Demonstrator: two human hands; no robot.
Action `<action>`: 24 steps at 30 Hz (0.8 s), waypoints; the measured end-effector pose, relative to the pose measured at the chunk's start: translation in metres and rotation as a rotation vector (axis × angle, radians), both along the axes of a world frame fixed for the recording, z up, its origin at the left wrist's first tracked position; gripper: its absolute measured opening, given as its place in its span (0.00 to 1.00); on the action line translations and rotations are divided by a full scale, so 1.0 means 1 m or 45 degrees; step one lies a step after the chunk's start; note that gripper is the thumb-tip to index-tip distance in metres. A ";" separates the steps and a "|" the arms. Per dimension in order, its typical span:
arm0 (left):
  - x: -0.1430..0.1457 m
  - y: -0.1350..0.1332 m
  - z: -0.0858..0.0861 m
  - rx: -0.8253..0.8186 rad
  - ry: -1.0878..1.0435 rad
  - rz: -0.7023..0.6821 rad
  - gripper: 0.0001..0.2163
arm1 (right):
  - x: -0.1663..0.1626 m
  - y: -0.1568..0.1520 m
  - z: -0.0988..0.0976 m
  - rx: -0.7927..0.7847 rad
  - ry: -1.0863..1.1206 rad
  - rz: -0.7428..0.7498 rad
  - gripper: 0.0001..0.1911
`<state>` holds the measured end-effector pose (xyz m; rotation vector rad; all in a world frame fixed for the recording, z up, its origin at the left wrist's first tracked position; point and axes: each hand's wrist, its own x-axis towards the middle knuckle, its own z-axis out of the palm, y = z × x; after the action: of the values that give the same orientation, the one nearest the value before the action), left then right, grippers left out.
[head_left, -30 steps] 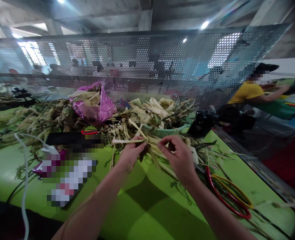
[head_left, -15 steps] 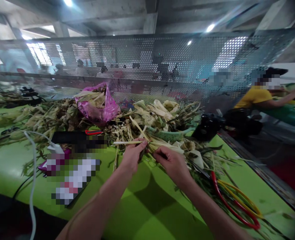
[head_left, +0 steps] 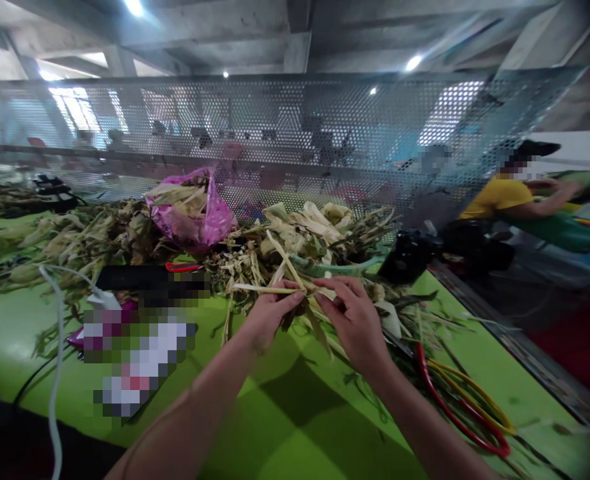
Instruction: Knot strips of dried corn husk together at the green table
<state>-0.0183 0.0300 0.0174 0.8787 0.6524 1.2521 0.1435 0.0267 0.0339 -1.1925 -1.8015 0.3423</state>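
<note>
My left hand (head_left: 267,319) pinches pale leaf strips (head_left: 262,289) that stick out to the left over the green table (head_left: 295,427). Just to its right, my right hand (head_left: 353,319) has its fingers closed on the same bundle of strips, thumb and fingers meeting at the top. A darker strip hangs down between the two hands. Behind them lies a heap of dried leaves and husks (head_left: 305,240), partly in a green basket (head_left: 345,267).
A pink plastic bag (head_left: 195,213) full of leaves sits on the heap at the left. Red and yellow rings (head_left: 467,407) lie at the right. A white cable (head_left: 55,373) and blurred packets lie left. A perforated metal screen (head_left: 275,127) backs the table. A person in yellow (head_left: 505,197) works at right.
My right hand dropped toward the table, then came back up to the strips beside my left hand. My left hand has kept its pinch in nearly the same spot.
</note>
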 end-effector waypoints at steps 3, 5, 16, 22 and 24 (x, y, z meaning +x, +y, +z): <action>0.000 -0.002 0.003 0.015 0.024 -0.023 0.15 | 0.000 0.002 -0.002 -0.054 0.028 0.061 0.12; 0.000 -0.001 0.003 0.018 0.033 -0.013 0.14 | 0.000 0.004 -0.004 -0.206 0.141 0.183 0.11; -0.002 0.004 -0.005 0.046 0.188 0.002 0.12 | 0.006 0.008 0.004 -0.163 0.080 0.206 0.07; -0.001 -0.002 0.004 0.088 0.352 -0.140 0.14 | 0.004 0.009 0.001 -0.438 0.363 0.260 0.15; 0.000 -0.001 0.002 0.150 0.404 -0.146 0.13 | 0.003 0.009 0.000 -0.455 0.450 0.269 0.13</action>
<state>-0.0178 0.0289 0.0192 1.2113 0.7723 1.0653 0.1464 0.0360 0.0341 -1.0948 -1.5939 0.9687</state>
